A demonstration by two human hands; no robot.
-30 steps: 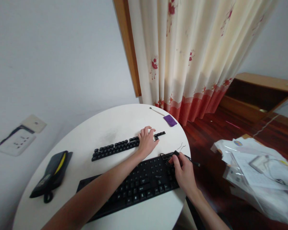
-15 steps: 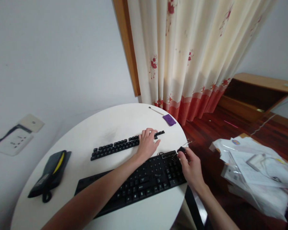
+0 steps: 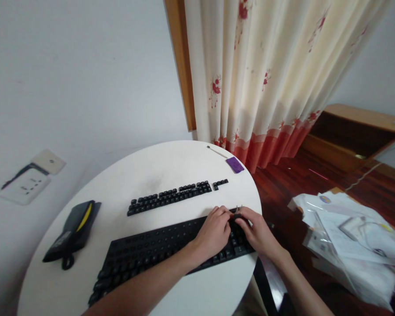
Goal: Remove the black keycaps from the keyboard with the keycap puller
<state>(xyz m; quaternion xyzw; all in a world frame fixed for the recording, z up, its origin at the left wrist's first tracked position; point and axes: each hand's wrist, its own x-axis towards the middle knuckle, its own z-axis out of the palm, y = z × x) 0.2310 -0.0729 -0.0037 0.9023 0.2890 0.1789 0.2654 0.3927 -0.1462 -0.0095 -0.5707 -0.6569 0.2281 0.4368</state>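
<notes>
Your right hand [image 3: 255,226] has its thumb and fingers pinched on a small dark tool [image 3: 237,215] with thin wire prongs at its far side, just above the far right part of the keyboard. Your left hand [image 3: 213,232] is curled in from the left, its fingertips meeting the tool; whether they grip a keycap there is hidden.

Beneath both hands lies the black keyboard [image 3: 158,237], along the near side of the white table [image 3: 171,162]. Its far rows look stripped to their small round mounts, while the near rows and near right corner still carry caps. Just beyond it, you have a long block of loose keycaps [image 3: 169,199] lined up in rows, with a smaller group of keycaps [image 3: 221,182] at its right end.

By that look, you are partway through: the far rows are done, and the near rows and right-hand pad remain.
</notes>
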